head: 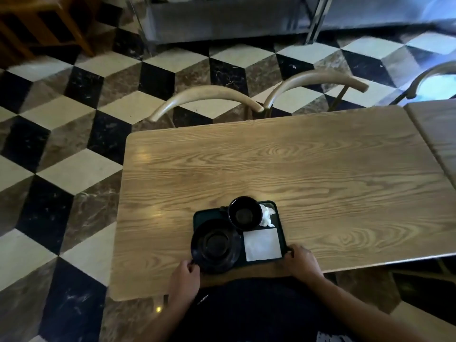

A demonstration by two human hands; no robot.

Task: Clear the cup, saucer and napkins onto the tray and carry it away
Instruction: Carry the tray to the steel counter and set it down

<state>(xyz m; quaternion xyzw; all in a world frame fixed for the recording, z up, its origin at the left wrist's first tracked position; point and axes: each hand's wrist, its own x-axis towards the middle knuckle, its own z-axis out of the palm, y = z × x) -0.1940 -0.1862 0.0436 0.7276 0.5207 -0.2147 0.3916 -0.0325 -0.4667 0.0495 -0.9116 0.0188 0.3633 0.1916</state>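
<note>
While both forearms are reaching forward from the bottom of the view, the left hand (pixel 184 274) is curling its fingers round the near left corner of the tray (pixel 278 219), and the right hand (pixel 299 261) is gripping the near right corner in the same way, thumb lying over the rim. Whether the tray is resting on the wooden table (pixel 296 169) or hanging just above it cannot be told.

One dark green tray is carrying four things. One black cup (pixel 244 213) is standing upright at the far middle, and one black saucer (pixel 216 245) is lying at the near left, its edge overhanging the tray's rim just beside the left hand. Two napkins are showing: one flat square napkin (pixel 262 244) is lying at the near right, close to the right hand's fingertips, and one crumpled napkin (pixel 267 215) is sitting in the far right corner, touching the cup's side.

Two curved wooden chair backs (pixel 207 98) are standing along the table's far edge over a black, white and brown tiled floor (pixel 74 169).
</note>
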